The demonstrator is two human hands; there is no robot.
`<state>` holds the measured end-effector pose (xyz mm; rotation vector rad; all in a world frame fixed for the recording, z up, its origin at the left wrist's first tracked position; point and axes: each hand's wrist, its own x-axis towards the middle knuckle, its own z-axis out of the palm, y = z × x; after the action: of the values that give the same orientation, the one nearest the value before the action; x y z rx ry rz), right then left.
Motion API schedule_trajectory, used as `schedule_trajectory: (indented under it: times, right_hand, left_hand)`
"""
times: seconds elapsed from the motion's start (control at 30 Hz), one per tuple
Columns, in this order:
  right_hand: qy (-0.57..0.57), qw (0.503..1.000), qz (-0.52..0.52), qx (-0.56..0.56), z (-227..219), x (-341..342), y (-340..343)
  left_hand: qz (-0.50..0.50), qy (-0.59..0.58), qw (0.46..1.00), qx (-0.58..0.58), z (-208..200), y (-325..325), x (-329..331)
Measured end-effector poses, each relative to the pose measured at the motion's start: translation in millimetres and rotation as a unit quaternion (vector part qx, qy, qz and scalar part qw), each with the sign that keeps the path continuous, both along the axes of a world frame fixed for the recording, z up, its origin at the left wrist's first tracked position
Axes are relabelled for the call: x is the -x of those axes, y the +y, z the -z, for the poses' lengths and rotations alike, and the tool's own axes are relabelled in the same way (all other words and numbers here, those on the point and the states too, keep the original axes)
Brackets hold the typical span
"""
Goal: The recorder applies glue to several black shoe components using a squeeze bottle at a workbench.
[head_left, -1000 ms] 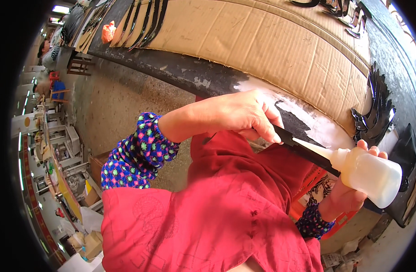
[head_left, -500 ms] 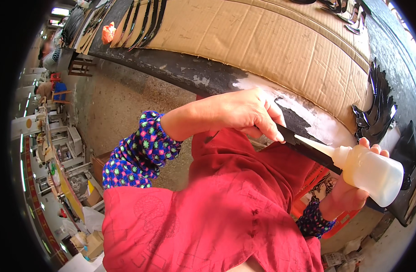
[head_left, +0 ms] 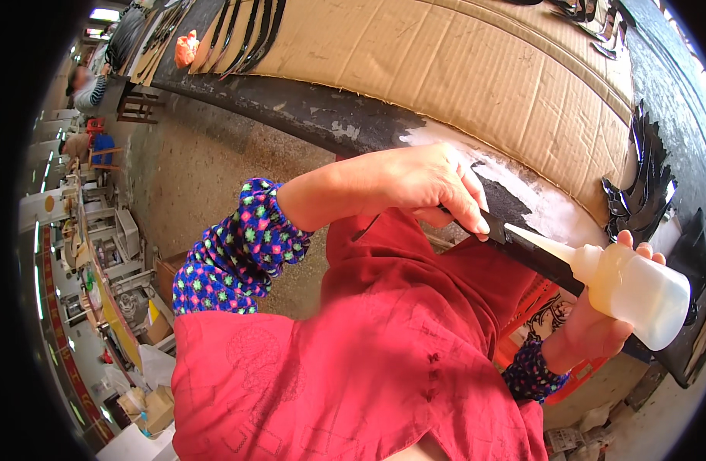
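My left hand pinches one end of a flat black strip between thumb and fingers. The strip slants down to the right, over my lap and close to the table's near edge. In my right hand is a translucent squeeze bottle with pale yellowish liquid inside. The bottle lies tilted, its long tapered nozzle pointing left along the strip. The nozzle's tip is close to the strip near my left fingertips; whether they touch I cannot tell. The strip's far end is hidden behind the bottle and my right hand.
A cardboard sheet covers much of the dark, worn table. Several curved black strips and an orange crumpled piece lie at far left. Feather-like black pieces lie at right. A person is in the left background.
My left hand, the strip and the bottle have shifted very slightly right. Both grips are the same. The background person's arm has moved.
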<state>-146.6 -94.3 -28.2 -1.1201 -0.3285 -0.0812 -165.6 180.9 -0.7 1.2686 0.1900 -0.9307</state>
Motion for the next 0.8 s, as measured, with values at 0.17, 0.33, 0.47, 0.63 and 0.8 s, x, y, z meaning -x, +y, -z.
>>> schedule_trajectory:
  times: [0.17,0.33,0.47,0.63,0.8]
  right_hand:
    - [0.001,1.000,-0.014,0.002,-3.9,-0.2,7.4]
    - [-0.013,1.000,-0.007,0.002,-1.3,-2.1,7.8]
    - [0.001,0.999,-0.030,-0.014,-1.9,-1.2,7.7]
    - [0.008,0.999,-0.037,-0.022,-3.3,-0.9,9.7]
    - [0.012,0.999,-0.038,-0.020,-4.6,-0.5,10.7]
  left_hand:
    - [0.011,-0.021,1.000,-0.017,0.7,-0.5,0.7]
    - [0.018,-0.009,1.000,-0.003,2.1,0.9,0.6]
    - [0.028,0.000,1.000,-0.013,3.9,-0.1,0.6]
    - [0.028,0.005,0.999,-0.020,-0.2,-0.7,0.9]
    - [0.030,0.002,0.999,-0.012,-1.9,-0.3,0.4]
